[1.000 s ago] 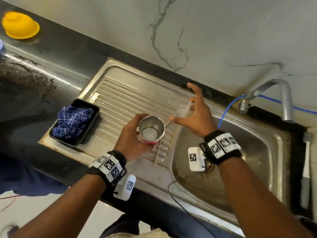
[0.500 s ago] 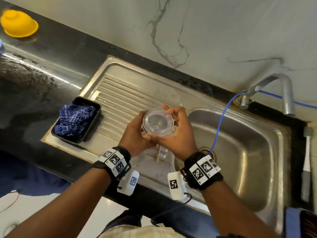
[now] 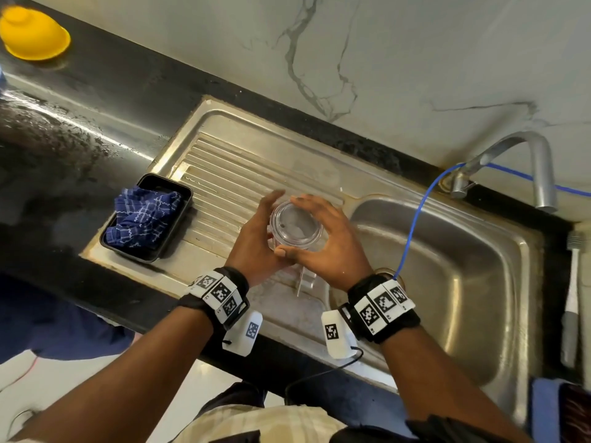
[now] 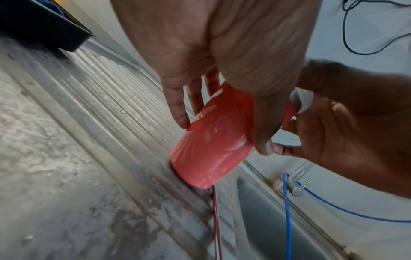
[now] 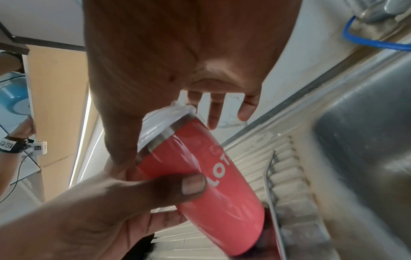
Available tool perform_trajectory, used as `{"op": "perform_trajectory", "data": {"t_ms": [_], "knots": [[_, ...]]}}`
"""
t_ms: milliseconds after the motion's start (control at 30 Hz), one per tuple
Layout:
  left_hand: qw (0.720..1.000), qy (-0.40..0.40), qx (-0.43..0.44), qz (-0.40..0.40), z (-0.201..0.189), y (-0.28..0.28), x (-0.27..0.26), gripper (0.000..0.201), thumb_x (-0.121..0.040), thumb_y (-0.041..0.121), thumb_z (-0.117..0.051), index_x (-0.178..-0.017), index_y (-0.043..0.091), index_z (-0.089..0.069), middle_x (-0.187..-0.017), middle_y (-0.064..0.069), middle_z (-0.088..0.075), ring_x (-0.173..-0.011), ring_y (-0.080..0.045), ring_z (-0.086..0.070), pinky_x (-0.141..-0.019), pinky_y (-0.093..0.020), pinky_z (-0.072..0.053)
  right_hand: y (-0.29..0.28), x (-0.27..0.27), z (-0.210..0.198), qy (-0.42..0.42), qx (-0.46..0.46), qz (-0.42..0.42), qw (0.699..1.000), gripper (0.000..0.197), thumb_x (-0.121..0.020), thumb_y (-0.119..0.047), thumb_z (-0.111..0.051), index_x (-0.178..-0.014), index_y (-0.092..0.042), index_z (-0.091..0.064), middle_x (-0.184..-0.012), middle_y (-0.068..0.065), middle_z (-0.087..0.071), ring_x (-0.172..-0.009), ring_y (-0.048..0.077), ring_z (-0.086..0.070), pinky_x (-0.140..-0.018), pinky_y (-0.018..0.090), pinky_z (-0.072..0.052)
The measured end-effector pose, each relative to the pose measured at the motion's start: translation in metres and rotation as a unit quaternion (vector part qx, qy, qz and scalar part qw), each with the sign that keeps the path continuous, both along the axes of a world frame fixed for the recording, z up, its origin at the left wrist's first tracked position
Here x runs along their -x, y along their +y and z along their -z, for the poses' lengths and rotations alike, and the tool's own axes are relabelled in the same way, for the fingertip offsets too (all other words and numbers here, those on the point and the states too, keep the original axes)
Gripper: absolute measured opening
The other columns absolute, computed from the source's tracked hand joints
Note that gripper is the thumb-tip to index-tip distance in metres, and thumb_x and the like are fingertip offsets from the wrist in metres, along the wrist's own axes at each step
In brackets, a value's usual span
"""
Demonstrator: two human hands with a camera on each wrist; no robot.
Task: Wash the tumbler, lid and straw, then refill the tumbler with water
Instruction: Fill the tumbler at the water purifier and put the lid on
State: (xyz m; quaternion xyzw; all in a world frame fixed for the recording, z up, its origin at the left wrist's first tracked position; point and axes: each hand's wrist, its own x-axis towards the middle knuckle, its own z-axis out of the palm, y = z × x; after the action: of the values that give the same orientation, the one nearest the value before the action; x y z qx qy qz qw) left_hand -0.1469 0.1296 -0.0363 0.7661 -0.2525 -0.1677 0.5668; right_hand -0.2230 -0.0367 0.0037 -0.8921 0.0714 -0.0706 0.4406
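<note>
My left hand (image 3: pixel 256 241) grips a red steel tumbler (image 5: pixel 211 184), tilted just above the ribbed drainboard (image 3: pixel 224 187); its thumb and fingers wrap the body (image 4: pixel 213 140). A clear lid (image 3: pixel 295 227) sits on the tumbler's mouth. My right hand (image 3: pixel 323 241) spans the lid, thumb on the near rim and fingers over the far rim (image 5: pixel 164 119). A thin straw (image 3: pixel 300 282) lies on the drainboard below the tumbler, also seen in the wrist views (image 4: pixel 215 219) (image 5: pixel 270 176).
The sink basin (image 3: pixel 447 282) lies to the right, with a tap (image 3: pixel 527 164) and a blue hose (image 3: pixel 412 219). A black tray with a blue cloth (image 3: pixel 147 219) stands left of the drainboard. A yellow bowl (image 3: pixel 35 36) sits far left on the wet counter.
My right hand brought the clear lid from beside the open tumbler onto its mouth, and now spans it. The left hand has kept hold of the tumbler.
</note>
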Motion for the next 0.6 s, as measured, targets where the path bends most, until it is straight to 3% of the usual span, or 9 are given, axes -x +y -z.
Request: {"op": "perform_trajectory", "data": {"t_ms": [67,133,233,400,500,600], "knots": [[1.0,-0.025,-0.007,0.006,0.002,0.002,0.0,0.13,-0.065,0.008,-0.098,-0.164,0.035,-0.019,-0.134,0.017,-0.061,-0.119,0.004,-0.063,-0.091,-0.017,-0.055,-0.002,-0.002,-0.002,0.017,0.024,-0.005,1.0,0.087,-0.069,-0.068,-0.087,-0.146,-0.043,-0.055,-0.153,-0.02,-0.052,-0.144,0.007,-0.045,-0.116,0.051,-0.041],[0.999,-0.039,-0.002,0.008,0.005,0.004,0.0,0.127,-0.067,0.012,-0.099,-0.166,0.031,-0.021,-0.149,0.018,-0.053,-0.133,0.003,-0.054,-0.101,-0.02,-0.052,-0.005,-0.002,-0.004,0.036,0.036,-0.01,0.999,0.088,-0.069,-0.068,-0.087,-0.147,-0.046,-0.053,-0.156,-0.021,-0.049,-0.146,0.008,-0.042,-0.118,0.055,-0.038],[0.999,-0.043,-0.004,0.003,0.01,0.004,0.001,0.121,-0.067,0.014,-0.099,-0.165,0.026,-0.028,-0.152,0.024,-0.046,-0.138,0.006,-0.048,-0.102,-0.017,-0.049,-0.007,-0.003,-0.009,0.067,0.037,-0.019,0.997,0.089,-0.071,-0.062,-0.09,-0.15,-0.047,-0.051,-0.163,-0.022,-0.041,-0.156,0.008,-0.029,-0.124,0.053,-0.027],[0.999,-0.045,-0.007,0.001,0.013,0.005,0.001,0.115,-0.07,0.018,-0.098,-0.164,0.023,-0.031,-0.159,0.009,-0.048,-0.143,-0.005,-0.048,-0.109,-0.035,-0.052,-0.007,-0.001,-0.007,0.078,0.036,-0.032,0.996,0.089,-0.076,-0.057,-0.088,-0.153,-0.048,-0.045,-0.169,-0.024,-0.03,-0.16,0.007,-0.019,-0.124,0.051,-0.02],[0.998,-0.053,-0.015,-0.007,0.011,0.005,0.002,0.114,-0.07,0.022,-0.098,-0.163,0.027,-0.032,-0.161,0.009,-0.046,-0.146,-0.004,-0.045,-0.112,-0.039,-0.05,-0.006,0.0,-0.009,0.081,0.043,-0.036,0.995,0.092,-0.076,-0.058,-0.088,-0.155,-0.05,-0.042,-0.17,-0.024,-0.026,-0.161,0.007,-0.014,-0.12,0.046,-0.015],[0.998,-0.06,-0.024,-0.025,0.011,0.001,0.007,0.109,-0.07,0.027,-0.098,-0.16,0.025,-0.036,-0.157,0.011,-0.048,-0.143,0.002,-0.045,-0.115,-0.027,-0.044,-0.013,0.0,-0.013,0.091,0.057,-0.055,0.993,0.107,-0.07,-0.057,-0.092,-0.159,-0.052,-0.033,-0.172,-0.016,-0.026,-0.162,0.012,-0.012,-0.121,0.046,-0.016]]}}
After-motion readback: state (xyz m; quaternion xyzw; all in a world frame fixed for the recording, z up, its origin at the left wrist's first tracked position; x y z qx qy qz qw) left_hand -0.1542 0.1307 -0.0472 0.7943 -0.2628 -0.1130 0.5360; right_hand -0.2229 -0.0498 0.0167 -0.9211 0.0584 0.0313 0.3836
